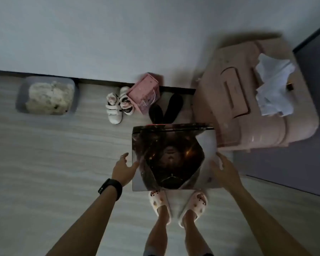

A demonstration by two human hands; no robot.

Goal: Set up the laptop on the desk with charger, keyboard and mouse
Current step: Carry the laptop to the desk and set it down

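Note:
I hold a closed laptop [174, 157] flat in the air above the floor, its glossy dark lid facing up and reflecting the room. My left hand [125, 168] grips its left edge, thumb on top and fingers underneath. My right hand [224, 169] grips its right edge the same way. No charger, keyboard, mouse or desk shows in the head view.
A pink suitcase [248, 100] stands right of the laptop with white paper [273, 85] on top. By the wall lie small shoes [118, 106], a pink box [145, 93], black slippers [164, 109] and a grey bin [48, 95]. My slippered feet [177, 204] stand on wood-look floor.

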